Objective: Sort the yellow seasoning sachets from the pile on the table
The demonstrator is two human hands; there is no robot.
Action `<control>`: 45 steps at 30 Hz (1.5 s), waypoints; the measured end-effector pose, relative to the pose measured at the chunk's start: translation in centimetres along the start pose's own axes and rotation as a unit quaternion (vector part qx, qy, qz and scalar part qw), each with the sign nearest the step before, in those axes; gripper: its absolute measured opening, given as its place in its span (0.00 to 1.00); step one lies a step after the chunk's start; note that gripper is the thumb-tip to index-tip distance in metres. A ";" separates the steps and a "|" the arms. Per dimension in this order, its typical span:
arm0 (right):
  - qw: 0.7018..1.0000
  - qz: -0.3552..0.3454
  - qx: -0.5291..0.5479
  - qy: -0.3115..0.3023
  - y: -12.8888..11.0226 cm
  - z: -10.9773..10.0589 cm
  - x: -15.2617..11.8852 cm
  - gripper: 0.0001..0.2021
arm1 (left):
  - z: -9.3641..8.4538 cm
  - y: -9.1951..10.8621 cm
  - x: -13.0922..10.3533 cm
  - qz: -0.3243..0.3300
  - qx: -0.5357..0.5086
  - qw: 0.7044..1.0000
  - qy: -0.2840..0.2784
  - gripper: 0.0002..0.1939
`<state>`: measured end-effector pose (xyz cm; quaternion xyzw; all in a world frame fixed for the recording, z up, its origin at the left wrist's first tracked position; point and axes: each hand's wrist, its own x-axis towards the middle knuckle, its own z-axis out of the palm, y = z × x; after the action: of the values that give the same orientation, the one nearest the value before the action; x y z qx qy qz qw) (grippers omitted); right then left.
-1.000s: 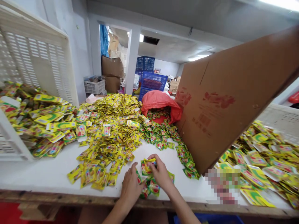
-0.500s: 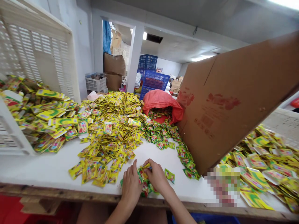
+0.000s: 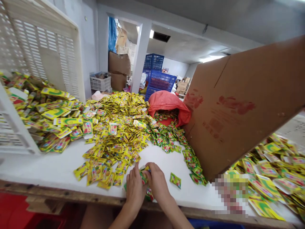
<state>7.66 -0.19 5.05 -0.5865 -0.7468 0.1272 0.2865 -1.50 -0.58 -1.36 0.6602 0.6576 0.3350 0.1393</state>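
Note:
My left hand (image 3: 135,187) is at the table's front edge, its fingers closed round small green packets (image 3: 143,178). Beside it on the right, my right hand (image 3: 157,181) pinches packets too, its thumb and fingertips against the same bunch. A bit of yellow shows at the fingertips. More green packets lie partly hidden under both hands. One loose green packet (image 3: 175,180) lies on the white table just right of my right hand. A heap of yellow packets (image 3: 119,136) spreads beyond my hands, with green packets (image 3: 166,135) to its right.
A white crate (image 3: 79,63) tipped on its side spills small boxes (image 3: 57,113) at left. A red bag (image 3: 164,101) opens toward the green packets. A large cardboard box (image 3: 238,105) leans at right, with more small boxes (image 3: 271,171) beyond it. Blue crates (image 3: 159,81) stand behind.
My hands have drawn closer together around the packets, with less of the bunch showing between them. The whole view has shifted slightly, so the scene sits a little further right.

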 end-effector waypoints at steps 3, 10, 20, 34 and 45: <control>0.999 -0.036 0.007 -0.026 -0.2 -0.5 -0.3 0.07 | 0.2 -0.2 -0.1 0.005 -0.024 1.000 0.013 0.35; 0.991 0.049 -0.095 -0.080 -0.1 -1.1 0.6 0.05 | 0.0 0.2 -0.4 0.003 -0.032 0.999 0.003 0.36; 0.991 0.033 0.080 -0.105 -0.2 -0.9 2.5 0.10 | -0.4 0.4 -0.2 -0.062 -0.251 0.963 0.076 0.35; 0.986 0.000 0.119 -0.115 3.1 0.3 -0.5 0.15 | -1.5 -2.7 0.1 -0.027 -0.553 0.809 -0.197 0.19; 0.895 0.092 0.437 0.019 4.9 3.4 -2.9 0.12 | -2.4 -2.8 -0.1 -0.001 -0.469 0.863 -0.186 0.13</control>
<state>10.09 -1.04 -1.03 -0.4709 -0.5528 0.4551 0.5153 -5.17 -1.01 -1.38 0.5663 0.3849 0.4751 0.5526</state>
